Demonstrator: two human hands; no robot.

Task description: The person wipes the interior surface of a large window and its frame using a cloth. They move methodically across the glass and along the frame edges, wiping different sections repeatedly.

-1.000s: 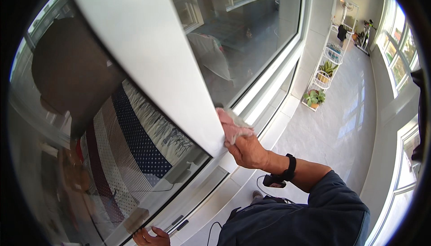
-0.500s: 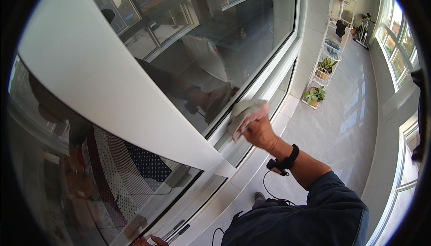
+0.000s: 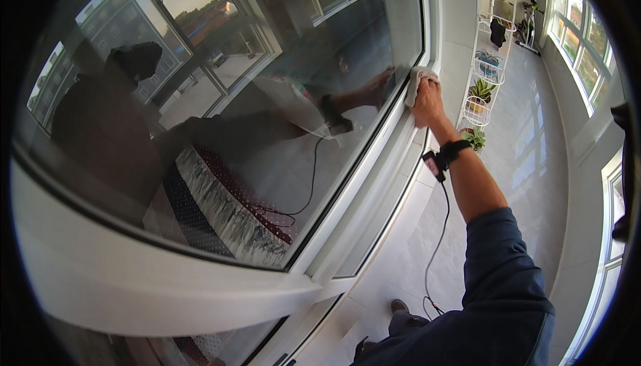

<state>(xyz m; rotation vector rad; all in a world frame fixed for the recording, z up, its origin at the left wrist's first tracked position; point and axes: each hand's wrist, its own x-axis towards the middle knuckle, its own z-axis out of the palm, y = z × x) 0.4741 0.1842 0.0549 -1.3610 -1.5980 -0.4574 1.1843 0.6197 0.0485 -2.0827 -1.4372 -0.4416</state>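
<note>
At about one o'clock, the right hand [image 3: 427, 102] presses a pale cloth [image 3: 415, 80] against the white window frame [image 3: 374, 186] beside the glass pane [image 3: 267, 99], its fingers closed on the cloth. A black wristband [image 3: 453, 151] sits on that wrist, with a thin cable [image 3: 437, 246] hanging toward six o'clock. Further off at one o'clock stands a white plant shelf [image 3: 484, 79]. No left hand shows.

My right hand [image 3: 427, 102] presses a pale cloth [image 3: 415, 79] against the window pane [image 3: 280, 99] near its white frame [image 3: 374, 165]. A white plant shelf [image 3: 486, 72] stands just beyond.
</note>
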